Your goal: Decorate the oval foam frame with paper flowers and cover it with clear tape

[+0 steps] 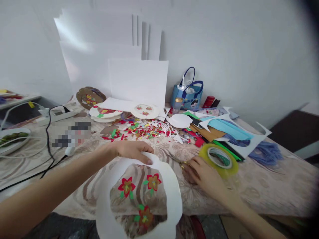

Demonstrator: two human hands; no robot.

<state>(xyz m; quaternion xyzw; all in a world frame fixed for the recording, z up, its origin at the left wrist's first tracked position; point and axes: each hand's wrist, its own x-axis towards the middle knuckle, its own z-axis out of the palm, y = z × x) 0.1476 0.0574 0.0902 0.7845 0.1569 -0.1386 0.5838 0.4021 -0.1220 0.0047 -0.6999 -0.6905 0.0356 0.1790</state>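
My left hand (136,151) is closed on the top rim of a white scalloped frame (174,196). Its clear window carries three red and brown paper flowers (153,182) with green leaves. The frame's lower part hangs past the table's front edge. To the right, my right hand (199,171) has its fingers closed round the handles of small scissors (177,159), whose blades point up and left over the cloth. A wide roll of clear yellowish tape (219,160) lies just beyond the right hand.
Paper scraps (149,128) cover the table's middle. Behind stand finished round frames (144,111), white boards (139,79) and a blue bag (188,94). Coloured sheets (226,127) lie at right. Black cables (48,132) and a plate of food (15,139) are at left.
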